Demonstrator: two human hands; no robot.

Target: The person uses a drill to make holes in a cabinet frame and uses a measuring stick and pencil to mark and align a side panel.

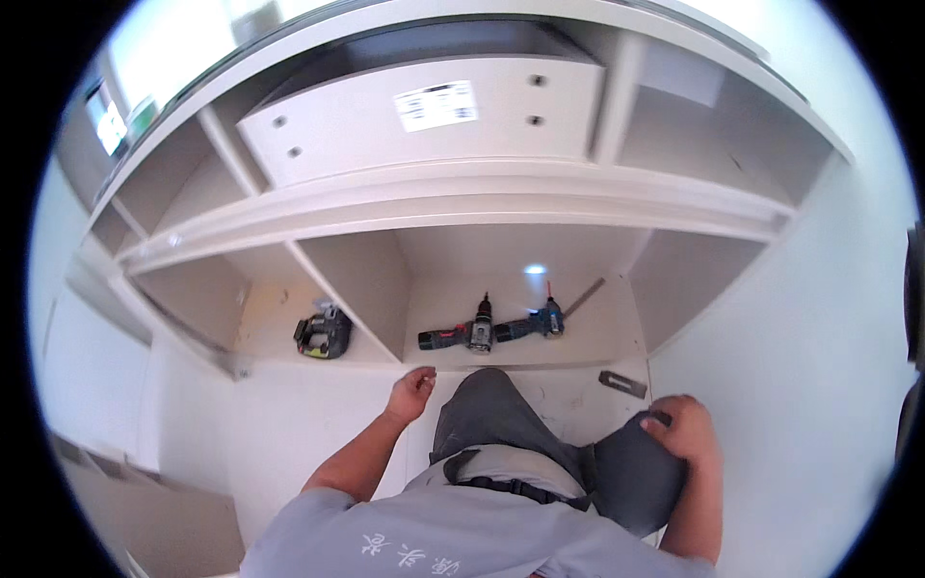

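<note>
My left hand [412,393] is closed, its fingertips pinched together just before the front edge of the lower cabinet. Whatever sits between those fingertips is too small to make out. Over my right knee, my right hand [682,426] rests with its fingers curled inward, and what they hold, if anything, is hidden. Beyond my left hand, on the cabinet's bottom panel, lies a black and red cordless drill [462,336]. Beside it is a blue cordless driver [533,323] with a red-tipped bit, its light shining on the back panel. A dark slotted metal plate [622,384] lies near my right knee.
A dark power tool [324,332] sits in the left lower compartment, behind an upright divider [349,301]. A thin strip [584,298] leans beside the driver. Above, a drawer [424,120] with a paper label spans the middle. A white wall [809,385] stands at the right.
</note>
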